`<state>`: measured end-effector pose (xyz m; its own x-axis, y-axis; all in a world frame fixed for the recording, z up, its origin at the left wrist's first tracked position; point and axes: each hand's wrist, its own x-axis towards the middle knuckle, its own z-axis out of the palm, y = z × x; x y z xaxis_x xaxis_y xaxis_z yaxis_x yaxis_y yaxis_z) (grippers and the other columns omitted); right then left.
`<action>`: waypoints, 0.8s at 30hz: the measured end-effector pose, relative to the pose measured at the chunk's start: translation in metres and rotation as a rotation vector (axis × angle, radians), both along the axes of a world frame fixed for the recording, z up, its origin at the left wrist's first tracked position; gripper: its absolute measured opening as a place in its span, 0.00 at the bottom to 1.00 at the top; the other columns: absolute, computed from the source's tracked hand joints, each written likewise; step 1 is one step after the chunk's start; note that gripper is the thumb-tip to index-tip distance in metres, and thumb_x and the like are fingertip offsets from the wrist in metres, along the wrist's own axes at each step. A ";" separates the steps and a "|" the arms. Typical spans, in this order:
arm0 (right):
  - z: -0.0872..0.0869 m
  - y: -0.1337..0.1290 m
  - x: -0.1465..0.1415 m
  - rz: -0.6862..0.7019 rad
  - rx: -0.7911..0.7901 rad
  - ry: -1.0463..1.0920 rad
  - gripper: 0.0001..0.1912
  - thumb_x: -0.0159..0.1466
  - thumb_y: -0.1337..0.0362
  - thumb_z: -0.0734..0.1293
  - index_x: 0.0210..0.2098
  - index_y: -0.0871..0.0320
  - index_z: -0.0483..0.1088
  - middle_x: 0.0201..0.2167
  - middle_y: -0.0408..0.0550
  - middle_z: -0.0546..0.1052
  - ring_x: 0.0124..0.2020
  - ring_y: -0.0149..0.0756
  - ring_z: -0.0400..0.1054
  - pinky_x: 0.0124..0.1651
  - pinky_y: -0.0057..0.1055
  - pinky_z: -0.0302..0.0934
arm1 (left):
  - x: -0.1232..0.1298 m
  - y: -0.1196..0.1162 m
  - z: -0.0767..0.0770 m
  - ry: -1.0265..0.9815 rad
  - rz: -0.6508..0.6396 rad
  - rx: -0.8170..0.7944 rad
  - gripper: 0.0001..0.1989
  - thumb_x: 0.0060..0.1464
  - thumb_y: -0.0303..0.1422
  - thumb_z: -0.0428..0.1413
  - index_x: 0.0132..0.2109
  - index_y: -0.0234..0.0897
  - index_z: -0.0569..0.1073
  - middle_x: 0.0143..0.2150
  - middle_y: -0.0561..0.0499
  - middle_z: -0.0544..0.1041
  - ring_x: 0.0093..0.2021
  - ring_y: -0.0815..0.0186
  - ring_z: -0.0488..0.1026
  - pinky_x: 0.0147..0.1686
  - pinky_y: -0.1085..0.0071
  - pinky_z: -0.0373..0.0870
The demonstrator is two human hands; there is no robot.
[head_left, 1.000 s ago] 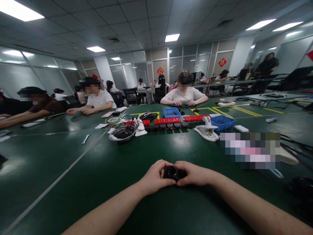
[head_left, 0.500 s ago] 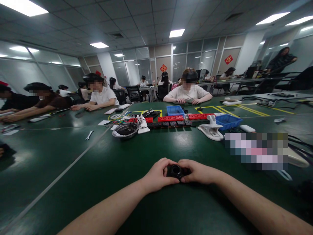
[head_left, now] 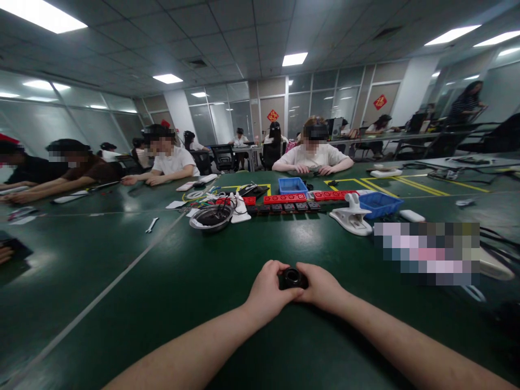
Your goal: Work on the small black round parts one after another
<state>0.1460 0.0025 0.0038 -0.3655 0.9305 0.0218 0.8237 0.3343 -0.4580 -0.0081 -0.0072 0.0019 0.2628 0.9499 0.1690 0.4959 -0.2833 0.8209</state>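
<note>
Between my two hands, low in the middle of the view, is a small black object with a round ringed opening point(head_left: 292, 277) facing up toward me. My left hand point(head_left: 268, 290) wraps round its left side, with the thumb along the near edge. From the right, my right hand point(head_left: 320, 287) closes on the other side of it, and the thumbs meet in front. The fingers partly cover the object, so its full shape is hidden. Both forearms rest over the green table point(head_left: 203, 271).
Beyond my hands lie red socket strips point(head_left: 284, 199), black sockets point(head_left: 289, 208), a metal bowl with black contents point(head_left: 211, 227), a white clamp point(head_left: 353, 216) and blue trays point(head_left: 292, 186). A wrench point(head_left: 151, 225) lies at the left. People sit across and to the left.
My hands have shifted slightly round the black object, and the right fingers now sit closer along its side. The view has tilted a little; a standing person at the far right has changed posture.
</note>
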 end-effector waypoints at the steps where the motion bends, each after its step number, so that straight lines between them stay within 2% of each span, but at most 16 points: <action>1: 0.000 -0.002 -0.004 -0.052 0.048 -0.034 0.14 0.46 0.57 0.66 0.25 0.58 0.61 0.24 0.42 0.67 0.26 0.32 0.61 0.24 0.24 0.46 | 0.001 0.001 -0.002 -0.001 0.026 0.022 0.19 0.34 0.33 0.61 0.37 0.35 0.66 0.33 0.53 0.63 0.27 0.72 0.60 0.25 0.77 0.56; 4: 0.001 -0.009 -0.012 -0.120 0.107 -0.093 0.12 0.49 0.57 0.64 0.27 0.58 0.61 0.27 0.46 0.69 0.28 0.35 0.63 0.25 0.26 0.48 | -0.001 0.004 -0.003 -0.005 0.021 0.041 0.18 0.36 0.33 0.60 0.37 0.35 0.67 0.33 0.52 0.64 0.28 0.70 0.61 0.26 0.76 0.57; 7: 0.005 -0.014 -0.012 -0.104 0.116 -0.092 0.16 0.49 0.53 0.64 0.29 0.59 0.62 0.29 0.48 0.69 0.30 0.37 0.63 0.27 0.27 0.51 | -0.007 0.006 0.000 -0.016 -0.065 0.006 0.19 0.36 0.32 0.60 0.38 0.35 0.67 0.33 0.53 0.63 0.25 0.73 0.59 0.24 0.77 0.57; 9: 0.006 -0.015 -0.007 -0.039 0.128 -0.053 0.21 0.46 0.51 0.66 0.32 0.59 0.62 0.31 0.49 0.69 0.32 0.38 0.63 0.30 0.29 0.53 | -0.011 0.007 0.003 -0.010 -0.154 -0.027 0.20 0.36 0.33 0.60 0.40 0.35 0.67 0.32 0.54 0.62 0.23 0.75 0.57 0.22 0.78 0.56; 12: 0.009 -0.011 0.004 0.136 0.084 0.023 0.25 0.43 0.53 0.69 0.37 0.59 0.63 0.34 0.48 0.68 0.35 0.38 0.62 0.35 0.30 0.54 | -0.015 0.007 0.005 0.001 -0.264 -0.048 0.20 0.37 0.34 0.60 0.41 0.37 0.67 0.32 0.54 0.62 0.23 0.75 0.57 0.23 0.78 0.57; 16: 0.015 -0.002 0.015 0.311 -0.072 0.124 0.16 0.48 0.60 0.67 0.35 0.59 0.66 0.32 0.45 0.68 0.34 0.35 0.62 0.35 0.28 0.55 | -0.016 0.007 0.008 0.022 -0.292 0.045 0.20 0.38 0.35 0.60 0.41 0.38 0.68 0.35 0.53 0.63 0.31 0.69 0.61 0.29 0.76 0.59; 19: 0.018 0.002 0.018 0.344 -0.132 0.192 0.14 0.49 0.64 0.67 0.35 0.59 0.66 0.31 0.43 0.67 0.33 0.33 0.62 0.35 0.27 0.55 | -0.015 0.006 0.010 0.041 -0.294 0.075 0.20 0.39 0.36 0.59 0.42 0.38 0.68 0.35 0.52 0.63 0.34 0.68 0.61 0.32 0.74 0.59; 24: 0.016 0.005 0.020 0.358 -0.186 0.206 0.13 0.49 0.65 0.66 0.36 0.60 0.66 0.31 0.43 0.67 0.33 0.33 0.61 0.36 0.27 0.55 | -0.015 0.006 0.009 0.054 -0.298 0.038 0.20 0.39 0.34 0.59 0.43 0.39 0.67 0.35 0.52 0.63 0.32 0.69 0.61 0.31 0.74 0.60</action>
<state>0.1664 0.0074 0.0202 -0.6703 0.7416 -0.0274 0.5565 0.4779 -0.6796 -0.0226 -0.0009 0.0112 0.5387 0.8229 0.1809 0.4290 -0.4527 0.7817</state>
